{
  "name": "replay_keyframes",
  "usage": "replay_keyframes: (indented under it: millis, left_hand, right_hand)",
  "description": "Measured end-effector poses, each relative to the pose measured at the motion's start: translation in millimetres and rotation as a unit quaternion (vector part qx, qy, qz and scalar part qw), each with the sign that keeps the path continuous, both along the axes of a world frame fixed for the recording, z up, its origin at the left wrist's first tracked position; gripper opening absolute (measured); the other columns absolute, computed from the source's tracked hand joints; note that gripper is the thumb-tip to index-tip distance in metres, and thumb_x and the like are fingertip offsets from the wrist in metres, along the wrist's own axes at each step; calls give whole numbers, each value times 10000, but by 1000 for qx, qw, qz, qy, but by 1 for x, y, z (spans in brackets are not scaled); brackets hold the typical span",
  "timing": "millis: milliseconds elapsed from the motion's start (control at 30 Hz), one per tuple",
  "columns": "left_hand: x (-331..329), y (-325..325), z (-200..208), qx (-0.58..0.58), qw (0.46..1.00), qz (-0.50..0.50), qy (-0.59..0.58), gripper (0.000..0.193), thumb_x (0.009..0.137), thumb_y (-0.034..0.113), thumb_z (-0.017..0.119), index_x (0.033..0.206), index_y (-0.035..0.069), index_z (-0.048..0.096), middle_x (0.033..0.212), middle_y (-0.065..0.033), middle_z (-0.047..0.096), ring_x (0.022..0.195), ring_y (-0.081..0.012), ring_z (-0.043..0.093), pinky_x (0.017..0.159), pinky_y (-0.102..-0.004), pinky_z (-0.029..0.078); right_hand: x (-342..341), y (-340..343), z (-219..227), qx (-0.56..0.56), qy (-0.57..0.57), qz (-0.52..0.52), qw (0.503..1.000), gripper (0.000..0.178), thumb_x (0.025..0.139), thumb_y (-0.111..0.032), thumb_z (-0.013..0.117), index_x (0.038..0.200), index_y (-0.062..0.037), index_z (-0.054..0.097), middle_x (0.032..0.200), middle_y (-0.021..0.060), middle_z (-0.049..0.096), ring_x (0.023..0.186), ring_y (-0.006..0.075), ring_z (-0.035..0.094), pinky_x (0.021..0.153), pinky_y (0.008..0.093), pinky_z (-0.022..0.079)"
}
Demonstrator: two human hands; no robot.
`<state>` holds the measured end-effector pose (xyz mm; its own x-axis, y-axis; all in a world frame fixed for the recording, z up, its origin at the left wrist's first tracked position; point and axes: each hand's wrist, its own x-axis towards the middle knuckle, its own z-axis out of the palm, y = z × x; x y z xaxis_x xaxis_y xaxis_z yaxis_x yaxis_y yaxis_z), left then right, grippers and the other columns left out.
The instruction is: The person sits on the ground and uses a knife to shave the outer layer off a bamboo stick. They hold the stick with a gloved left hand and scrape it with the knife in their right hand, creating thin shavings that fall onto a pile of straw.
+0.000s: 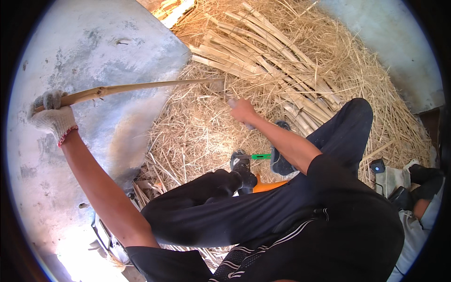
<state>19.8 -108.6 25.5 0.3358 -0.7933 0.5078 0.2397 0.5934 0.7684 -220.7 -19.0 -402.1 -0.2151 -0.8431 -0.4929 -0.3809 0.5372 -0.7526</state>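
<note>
My left hand [52, 113], in a white knitted glove with a red cuff, is closed round the thick end of a long bamboo strip [136, 87]. The strip reaches rightward over the shavings, narrowing toward its far end. My right hand [243, 112] is bare and closed round the greyish handle of what looks like a knife. Its dull blade [218, 86] stands close by the strip's thin end; whether they touch, I cannot tell. The fingers hide most of the handle.
Curly bamboo shavings [197, 127] cover the floor. Several split bamboo strips [282, 61] lie piled beyond my right hand. A green-handled tool [260, 156] and an orange object [270, 186] lie by my feet. A pale wall [108, 47] rises left; another person's arm [419, 207] shows at right.
</note>
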Motion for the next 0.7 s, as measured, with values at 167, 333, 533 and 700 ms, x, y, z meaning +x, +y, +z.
replay_keyframes:
  millis: [167, 333, 533, 700]
  left_hand:
    - [4, 3, -2, -5, 1000, -19, 1, 230, 773, 224, 425, 570, 178, 327, 487, 22, 289, 418, -130, 252, 483, -281, 273]
    - [-1, 3, -5, -14, 1000, 10, 0, 223, 773, 202, 410, 581, 166, 303, 504, 14, 260, 444, -135, 229, 477, -306, 277]
    - [-8, 11, -3, -5, 999, 31, 16, 206, 760, 168, 415, 599, 158, 287, 519, 7, 240, 458, -141, 207, 486, -319, 275]
    - [-5, 7, -6, 4, 999, 47, 23, 235, 798, 213, 421, 588, 170, 324, 501, 20, 285, 428, -138, 249, 495, -315, 291]
  right_hand:
    - [-2, 7, -30, -1, 76, -21, 997, 326, 879, -220, 559, 1080, 32, 609, 1001, 227, 650, 896, 320, 666, 777, 440, 524]
    - [-13, 0, -10, -29, 93, 72, 993, 289, 888, -212, 545, 1044, 26, 597, 981, 216, 650, 862, 333, 663, 713, 442, 526]
    - [2, 6, -36, -3, 82, -54, 995, 290, 937, -267, 530, 1040, -8, 610, 832, 169, 638, 770, 295, 658, 673, 439, 523]
    - [-10, 7, -13, -65, 154, 74, 983, 286, 946, -256, 530, 1052, -5, 617, 880, 157, 648, 791, 278, 659, 681, 411, 532]
